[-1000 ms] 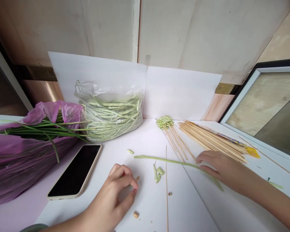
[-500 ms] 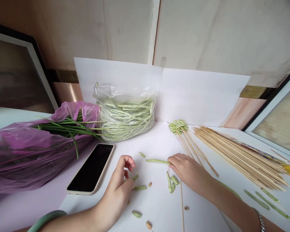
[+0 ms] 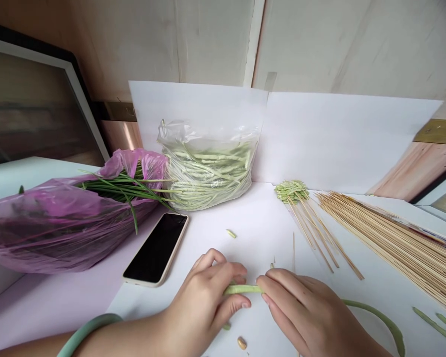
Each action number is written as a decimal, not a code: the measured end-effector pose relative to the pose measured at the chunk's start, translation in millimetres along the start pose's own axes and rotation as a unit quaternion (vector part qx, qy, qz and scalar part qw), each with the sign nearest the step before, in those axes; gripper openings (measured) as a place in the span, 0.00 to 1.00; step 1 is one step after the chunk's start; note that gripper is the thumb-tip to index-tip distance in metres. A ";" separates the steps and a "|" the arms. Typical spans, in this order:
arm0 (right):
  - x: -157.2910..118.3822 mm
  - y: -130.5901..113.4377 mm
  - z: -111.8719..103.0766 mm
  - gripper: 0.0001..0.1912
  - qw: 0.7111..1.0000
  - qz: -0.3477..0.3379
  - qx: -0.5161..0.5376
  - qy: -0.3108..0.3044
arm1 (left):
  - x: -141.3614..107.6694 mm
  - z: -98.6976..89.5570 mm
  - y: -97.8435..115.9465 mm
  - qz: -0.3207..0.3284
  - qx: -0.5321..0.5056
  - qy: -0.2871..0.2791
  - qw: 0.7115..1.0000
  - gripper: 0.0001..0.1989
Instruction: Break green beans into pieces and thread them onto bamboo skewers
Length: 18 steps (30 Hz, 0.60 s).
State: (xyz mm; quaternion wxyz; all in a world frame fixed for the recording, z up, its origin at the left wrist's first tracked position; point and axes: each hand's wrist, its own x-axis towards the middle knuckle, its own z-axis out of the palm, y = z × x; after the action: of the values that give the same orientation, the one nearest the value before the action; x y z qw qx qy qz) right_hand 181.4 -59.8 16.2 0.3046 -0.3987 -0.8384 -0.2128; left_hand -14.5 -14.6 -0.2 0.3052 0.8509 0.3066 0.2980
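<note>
A long green bean (image 3: 243, 289) stretches between my two hands over the white surface. My right hand (image 3: 308, 307) is closed around it, with the fingertips pinching from the left end's side. The bean's other end curves out to the right behind that hand. The left end lies between the thumb and curled fingers of my left hand (image 3: 206, 292), which closes loosely about it. Most of the loose bean pieces near my hands are covered by them. One short bean piece (image 3: 231, 233) lies beyond my left hand, and a brown bean seed (image 3: 242, 342) sits in front.
A phone (image 3: 156, 249) lies at left, beside a purple bag (image 3: 78, 233) of green stalks. A clear bag (image 3: 211, 171) of long beans stands at the back. Skewered bean pieces (image 3: 292, 191) lie right of it, near a pile of bamboo skewers (image 3: 390, 238).
My left hand has moved right to the bean's end, and my right hand has come nearer with the bean. The view has shifted slightly, so background things sit farther right.
</note>
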 end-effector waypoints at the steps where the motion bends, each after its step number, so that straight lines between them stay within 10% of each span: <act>1: 0.2 -1.3 -0.5 0.17 1.000 -0.001 0.002 0.002 | 0.1 -0.5 0.6 0.011 0.015 -0.004 1.000 0.10; 14: -2.3 -12.5 -3.2 0.15 0.992 -0.097 -0.064 -0.054 | -2.2 -1.1 10.8 0.124 0.098 -0.057 0.986 0.21; 18: -11.0 -12.0 -7.6 0.15 0.981 -0.167 -0.013 -0.100 | 0.3 -4.9 17.4 0.217 0.066 -0.191 0.955 0.32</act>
State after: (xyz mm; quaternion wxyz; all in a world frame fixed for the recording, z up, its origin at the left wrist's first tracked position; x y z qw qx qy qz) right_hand 179.9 -77.4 12.8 0.1738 -0.2760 -0.9167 -0.2310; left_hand -11.7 -23.7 15.2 0.2289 0.9563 0.0699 0.1679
